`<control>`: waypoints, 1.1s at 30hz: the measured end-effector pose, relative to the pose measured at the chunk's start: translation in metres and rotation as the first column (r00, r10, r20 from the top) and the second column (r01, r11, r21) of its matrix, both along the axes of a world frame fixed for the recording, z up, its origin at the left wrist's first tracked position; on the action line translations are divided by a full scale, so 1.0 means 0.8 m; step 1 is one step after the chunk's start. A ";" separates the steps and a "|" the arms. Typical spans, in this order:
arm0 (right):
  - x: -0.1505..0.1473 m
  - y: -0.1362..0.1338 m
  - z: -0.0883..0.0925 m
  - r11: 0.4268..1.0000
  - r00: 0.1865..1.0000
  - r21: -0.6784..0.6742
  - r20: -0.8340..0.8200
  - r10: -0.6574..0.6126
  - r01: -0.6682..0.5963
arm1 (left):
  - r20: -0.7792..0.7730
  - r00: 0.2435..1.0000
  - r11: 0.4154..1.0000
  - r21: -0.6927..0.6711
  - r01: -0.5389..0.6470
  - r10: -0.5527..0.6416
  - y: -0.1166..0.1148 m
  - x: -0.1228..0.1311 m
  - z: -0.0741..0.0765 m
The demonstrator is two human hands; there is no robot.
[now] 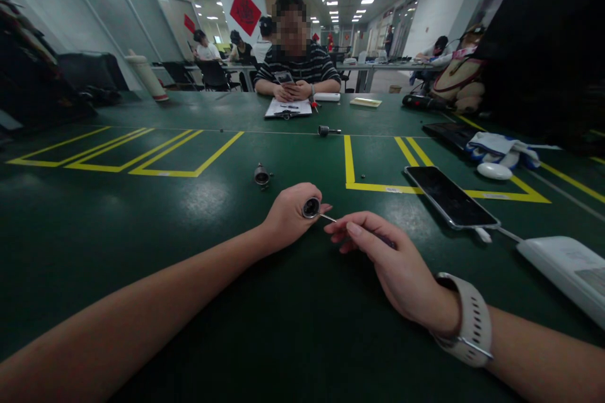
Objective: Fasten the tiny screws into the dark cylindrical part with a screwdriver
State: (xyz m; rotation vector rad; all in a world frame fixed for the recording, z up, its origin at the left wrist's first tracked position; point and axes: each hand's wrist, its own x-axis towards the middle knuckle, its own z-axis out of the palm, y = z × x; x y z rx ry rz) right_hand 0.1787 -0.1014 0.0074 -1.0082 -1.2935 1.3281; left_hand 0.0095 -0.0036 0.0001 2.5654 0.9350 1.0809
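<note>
My left hand (pixel 290 217) is closed around a round metal part (pixel 311 208), whose hollow open end faces me. Between the fingers of my right hand (pixel 378 252) is a slim screwdriver (pixel 328 218) with a thin metal shaft and a dark handle, mostly hidden by the palm. Its shaft points left to the rim of the metal part; whether the tip is inside, I cannot tell. Beyond my left hand, a similar metal part (pixel 261 175) stands on the green table (pixel 227 277) with tiny pieces beside it. Farther off lies another metal part with a shaft (pixel 329 131).
Yellow tape outlines (pixel 163 173) mark the table. At right are a phone (pixel 451 197) with a cable, a white power bank (pixel 567 271), a white mouse (pixel 494 170) and gloves (pixel 501 150). Opposite sits a person with a phone above a clipboard (pixel 289 108).
</note>
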 end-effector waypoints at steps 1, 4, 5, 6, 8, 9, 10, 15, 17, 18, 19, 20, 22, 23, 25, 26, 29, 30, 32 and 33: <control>0.000 0.000 0.000 1.000 1.000 0.000 -0.007 0.008 -0.008 | 0.013 1.000 1.000 -0.011 0.007 -0.007 0.000 0.000 0.000; 0.000 0.002 0.002 0.999 0.997 -0.021 -0.071 0.027 -0.029 | 0.078 0.995 0.996 -0.070 0.060 -0.055 0.000 0.000 0.000; 0.000 0.002 0.003 0.999 0.994 -0.041 -0.103 0.031 -0.036 | 0.098 0.993 0.992 -0.092 0.081 -0.072 0.000 -0.001 0.000; -0.001 0.003 0.004 0.997 0.990 -0.065 -0.134 0.034 -0.043 | 0.112 0.990 0.989 -0.110 0.101 -0.089 0.000 -0.001 0.000; -0.001 0.004 0.006 0.993 0.982 -0.102 -0.183 0.042 -0.062 | 0.133 0.985 0.983 -0.129 0.129 -0.112 0.001 -0.001 -0.001; -0.001 0.005 0.007 0.991 0.979 -0.112 -0.197 0.044 -0.067 | 0.139 0.983 0.982 -0.131 0.137 -0.118 0.001 -0.001 -0.001; -0.002 0.005 0.007 0.992 0.979 -0.109 -0.201 0.040 -0.063 | 0.142 0.983 0.982 -0.129 0.136 -0.118 0.001 -0.001 -0.001; -0.002 0.001 0.006 1.000 0.998 -0.026 -0.058 -0.019 0.017 | 0.074 0.997 0.998 -0.061 0.024 -0.019 0.001 -0.001 0.000; -0.002 -0.001 0.005 1.000 1.000 -0.006 0.019 -0.017 0.017 | 0.024 1.000 1.000 -0.020 -0.010 0.010 0.000 -0.001 0.000; -0.002 -0.001 0.004 1.000 0.999 -0.002 0.039 -0.014 0.014 | 0.002 1.000 1.000 0.000 -0.012 0.012 0.000 -0.001 0.000; -0.003 -0.001 0.004 1.000 0.999 -0.003 0.045 -0.007 0.007 | -0.013 1.000 1.000 0.017 -0.009 0.009 -0.001 -0.001 0.000; -0.002 -0.001 0.004 1.000 0.999 -0.009 0.037 -0.003 0.004 | -0.023 1.000 1.000 0.027 -0.003 0.003 -0.001 -0.001 0.000; -0.002 0.001 0.005 0.999 1.000 -0.036 -0.016 -0.004 0.004 | -0.013 1.000 0.999 0.031 0.011 -0.011 -0.002 -0.001 0.000; -0.002 0.001 0.006 0.998 0.999 -0.057 -0.053 -0.007 0.004 | 0.002 1.000 1.000 0.023 0.021 -0.021 -0.002 -0.001 0.000; -0.001 0.003 0.006 0.995 0.992 -0.095 -0.123 -0.009 -0.003 | 0.042 0.998 0.999 -0.007 0.049 -0.049 -0.001 -0.001 0.000; 0.000 0.004 0.006 0.994 0.989 -0.108 -0.151 -0.003 -0.014 | 0.062 0.996 0.997 -0.026 0.066 -0.064 0.000 -0.001 0.000; 0.001 0.005 0.004 0.991 0.983 -0.119 -0.183 0.031 -0.053 | 0.109 0.990 0.992 -0.078 0.101 -0.092 0.002 -0.001 -0.001; 0.000 0.005 0.004 0.991 0.982 -0.120 -0.185 0.036 -0.059 | 0.117 0.989 0.991 -0.087 0.105 -0.094 0.002 -0.001 -0.001; -0.001 0.004 0.004 0.992 0.983 -0.119 -0.181 0.022 -0.044 | 0.114 0.990 0.992 -0.090 0.094 -0.083 0.003 0.000 -0.002; -0.001 0.004 0.004 0.993 0.985 -0.111 -0.175 0.006 -0.026 | 0.104 0.992 0.994 -0.083 0.077 -0.068 0.003 0.000 -0.002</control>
